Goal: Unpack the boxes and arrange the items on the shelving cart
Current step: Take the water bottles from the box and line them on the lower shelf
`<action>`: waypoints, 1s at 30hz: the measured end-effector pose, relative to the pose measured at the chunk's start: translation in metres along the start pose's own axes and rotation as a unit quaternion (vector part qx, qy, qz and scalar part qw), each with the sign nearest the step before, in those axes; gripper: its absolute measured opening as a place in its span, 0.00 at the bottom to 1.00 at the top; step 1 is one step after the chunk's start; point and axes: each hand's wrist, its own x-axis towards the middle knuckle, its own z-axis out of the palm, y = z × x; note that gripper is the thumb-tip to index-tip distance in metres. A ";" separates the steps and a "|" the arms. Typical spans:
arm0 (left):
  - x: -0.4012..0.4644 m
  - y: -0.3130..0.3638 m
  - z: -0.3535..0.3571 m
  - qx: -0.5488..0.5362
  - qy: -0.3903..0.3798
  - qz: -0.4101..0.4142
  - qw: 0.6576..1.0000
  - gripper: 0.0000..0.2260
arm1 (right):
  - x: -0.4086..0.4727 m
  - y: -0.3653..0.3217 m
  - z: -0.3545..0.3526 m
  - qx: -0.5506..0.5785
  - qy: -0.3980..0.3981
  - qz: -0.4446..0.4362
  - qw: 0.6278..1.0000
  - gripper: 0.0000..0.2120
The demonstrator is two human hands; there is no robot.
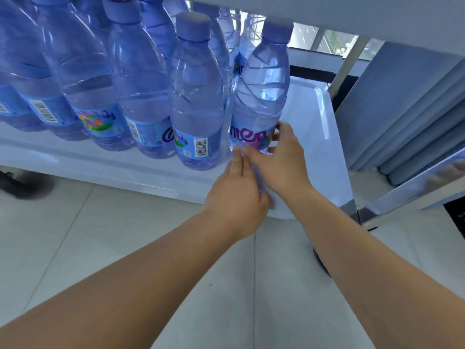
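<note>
Currently the right hand [279, 157] is gripping the bottle [261, 96] low at its label while the left hand [236, 190] is touching its base with straight fingers, seating it upright on the cart shelf [324, 137] beside the row of bottles [120, 91] (arranging step); next, judging by position, comes letting go.

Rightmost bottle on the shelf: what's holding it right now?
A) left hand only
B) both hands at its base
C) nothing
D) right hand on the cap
B: the right hand curls around the rightmost bottle at its label, and the left hand has straight fingers touching its base.
</note>
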 end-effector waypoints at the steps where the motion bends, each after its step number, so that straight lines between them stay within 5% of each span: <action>1: 0.005 -0.002 -0.002 0.008 -0.001 -0.002 1.000 0.35 | 0.005 0.000 0.004 -0.003 0.012 -0.003 1.000 0.24; 20: 0.089 0.004 0.002 0.060 -0.039 -0.123 0.990 0.29 | 0.110 -0.003 0.032 -0.064 0.037 0.004 0.997 0.25; 30: 0.087 0.006 0.001 0.076 -0.034 -0.114 0.990 0.31 | 0.119 -0.007 0.032 -0.094 0.026 0.023 0.995 0.25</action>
